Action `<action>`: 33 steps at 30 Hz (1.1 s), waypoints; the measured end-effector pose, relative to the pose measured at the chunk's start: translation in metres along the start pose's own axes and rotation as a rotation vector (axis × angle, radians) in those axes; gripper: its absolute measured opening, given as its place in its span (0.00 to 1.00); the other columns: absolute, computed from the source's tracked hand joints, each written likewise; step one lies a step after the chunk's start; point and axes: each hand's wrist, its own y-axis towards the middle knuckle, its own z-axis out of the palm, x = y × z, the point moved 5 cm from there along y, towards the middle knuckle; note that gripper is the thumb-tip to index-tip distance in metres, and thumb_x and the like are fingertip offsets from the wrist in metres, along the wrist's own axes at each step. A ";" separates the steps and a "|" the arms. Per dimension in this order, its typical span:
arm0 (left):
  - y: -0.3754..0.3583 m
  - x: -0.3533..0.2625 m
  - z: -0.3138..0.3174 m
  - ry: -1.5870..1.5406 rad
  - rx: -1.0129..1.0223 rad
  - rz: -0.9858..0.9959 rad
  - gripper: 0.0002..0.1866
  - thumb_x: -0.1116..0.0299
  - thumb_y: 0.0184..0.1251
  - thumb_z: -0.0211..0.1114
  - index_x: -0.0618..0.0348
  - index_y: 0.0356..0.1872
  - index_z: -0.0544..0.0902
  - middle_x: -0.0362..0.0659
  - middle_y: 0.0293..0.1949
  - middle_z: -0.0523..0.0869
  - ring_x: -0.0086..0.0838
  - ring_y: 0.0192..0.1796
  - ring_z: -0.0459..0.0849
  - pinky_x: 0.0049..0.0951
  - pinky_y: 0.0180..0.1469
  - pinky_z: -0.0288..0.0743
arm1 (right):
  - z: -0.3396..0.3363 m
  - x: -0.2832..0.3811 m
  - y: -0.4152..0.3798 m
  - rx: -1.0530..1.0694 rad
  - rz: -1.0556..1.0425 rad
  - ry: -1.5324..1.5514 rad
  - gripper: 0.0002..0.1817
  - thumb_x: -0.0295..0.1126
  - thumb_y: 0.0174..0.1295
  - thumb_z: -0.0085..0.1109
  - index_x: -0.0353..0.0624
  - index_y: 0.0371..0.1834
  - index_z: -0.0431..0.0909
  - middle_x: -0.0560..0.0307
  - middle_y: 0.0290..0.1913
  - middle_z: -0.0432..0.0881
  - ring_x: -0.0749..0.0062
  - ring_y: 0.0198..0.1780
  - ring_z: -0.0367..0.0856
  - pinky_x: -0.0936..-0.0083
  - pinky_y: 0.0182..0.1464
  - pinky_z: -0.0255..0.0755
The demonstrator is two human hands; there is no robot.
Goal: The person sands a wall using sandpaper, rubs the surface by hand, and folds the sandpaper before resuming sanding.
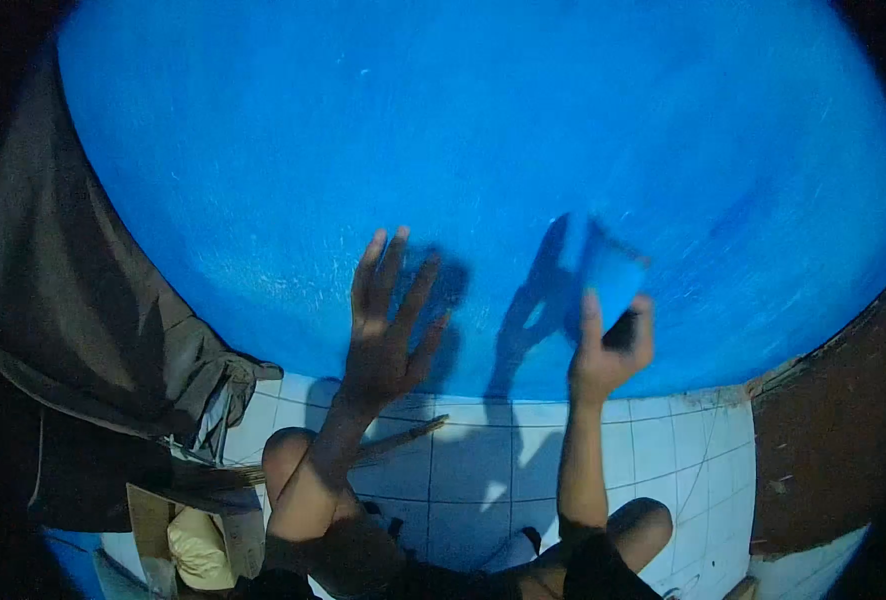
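My left hand is raised flat in front of the blue wall, fingers stretched and spread, with its shadow close behind it. Between the thumb and fingers of my right hand is a flat light-blue piece with a dark, rough-looking upper edge; its exact kind I cannot tell. That piece is tilted up and overlaps the wall in this view. Dark shadows of the hand and piece fall on the wall to its left. Pale scuffs and scratches mark the paint near my left hand.
White floor tiles meet the wall's bottom edge, with my bent legs over them. Thin sticks lie by my left knee. At left hangs a dark cloth, above a cardboard box holding a yellowish bag. A brown panel stands at right.
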 end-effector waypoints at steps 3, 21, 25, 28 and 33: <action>0.000 0.002 0.000 -0.044 -0.060 0.014 0.31 0.58 0.74 0.62 0.47 0.77 0.67 0.54 0.81 0.54 0.57 0.81 0.50 0.62 0.77 0.49 | 0.031 0.011 0.057 0.054 -0.360 -0.201 0.10 0.23 0.58 0.68 0.40 0.41 0.79 0.46 0.56 0.85 0.56 0.54 0.85 0.63 0.56 0.78; -0.005 0.006 -0.007 -0.010 -0.057 -0.057 0.30 0.60 0.78 0.55 0.51 0.78 0.64 0.55 0.80 0.55 0.57 0.81 0.51 0.60 0.78 0.46 | 0.093 -0.006 0.058 0.321 -0.642 -0.478 0.33 0.16 0.60 0.49 0.46 0.71 0.75 0.53 0.74 0.73 0.53 0.77 0.66 0.45 0.78 0.54; -0.005 0.004 -0.006 0.029 -0.019 -0.059 0.30 0.60 0.78 0.55 0.53 0.78 0.64 0.57 0.79 0.56 0.58 0.80 0.53 0.61 0.78 0.48 | 0.096 0.004 0.066 0.118 -0.549 -0.459 0.21 0.25 0.74 0.47 0.44 0.68 0.78 0.53 0.70 0.77 0.53 0.77 0.67 0.48 0.78 0.53; -0.005 0.008 -0.001 0.008 -0.042 -0.055 0.30 0.60 0.78 0.54 0.54 0.77 0.64 0.57 0.79 0.57 0.58 0.80 0.53 0.61 0.77 0.48 | 0.108 -0.011 0.014 0.446 -0.590 -0.482 0.25 0.19 0.69 0.48 0.42 0.69 0.77 0.52 0.71 0.77 0.51 0.77 0.66 0.47 0.79 0.51; 0.000 0.005 -0.005 0.024 -0.087 -0.040 0.29 0.61 0.78 0.54 0.55 0.77 0.65 0.57 0.78 0.57 0.57 0.80 0.53 0.62 0.77 0.47 | 0.079 -0.006 0.070 0.220 -0.582 -0.513 0.33 0.14 0.61 0.48 0.46 0.71 0.74 0.52 0.74 0.73 0.53 0.79 0.61 0.44 0.79 0.50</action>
